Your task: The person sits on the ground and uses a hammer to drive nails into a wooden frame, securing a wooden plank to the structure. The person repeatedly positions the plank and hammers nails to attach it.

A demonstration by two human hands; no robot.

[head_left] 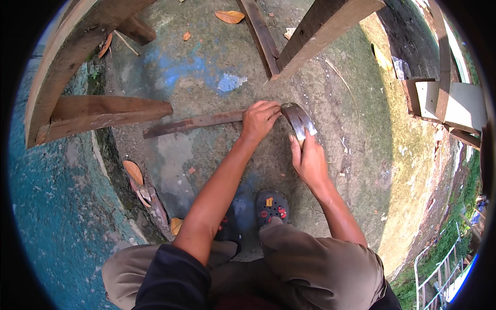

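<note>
My right hand (311, 161) is closed around the handle of a claw hammer (299, 122), just below its shiny metal head. Most of the handle is hidden by the fingers. My left hand (258, 123) grips the right end of a narrow wooden strip (199, 122), which runs off to the left above the concrete. The left fingertips are right beside the hammer's head. Whether a nail is between them is too small to tell.
Wooden legs and crosspieces stand close by: an upright frame (59, 67) with a crosspiece (111, 111) at left, and a thick post (323, 36) joined to a beam (260, 39) ahead. A teal wall (62, 201) borders the left. Dry leaves (230, 17) lie on the concrete floor (351, 129).
</note>
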